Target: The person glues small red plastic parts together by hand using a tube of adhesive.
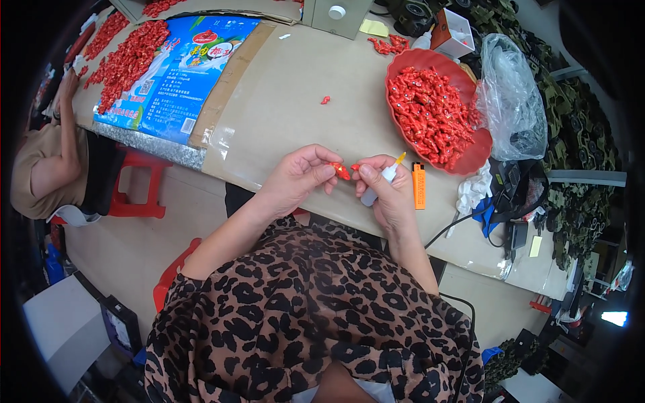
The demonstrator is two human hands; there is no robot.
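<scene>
Centrally, a small red piece (341, 172) sits over the near part of the table (289, 101), pinched between the thumb and index finger of the left hand (299, 176), whose other fingers curl loosely. The right hand (392, 205) has thumb and index finger closed on a tinier red bit (355, 167) just beside it; whether the two touch is hard to tell. That same hand also grips a whitish bottle (388, 174) with a yellow nozzle slanting up to the right; its contents cannot be made out. Near the right hand lies an orange lighter (419, 188) with small dark marks. Farther out, a red scalloped bowl (480, 149) holds a heap of similar red pieces (430, 107). Behind it stands an orange-and-white box (442, 35), and beside it lies a clear plastic bag (514, 101). One loose piece (326, 100) rests farther up the table. To the left, a blue printed sheet (175, 80), with a red emblem, a coconut picture, lines of text, a square code and a barcode, carries another red heap (134, 60). A co-worker's hand (69, 84) is near that heap.
</scene>
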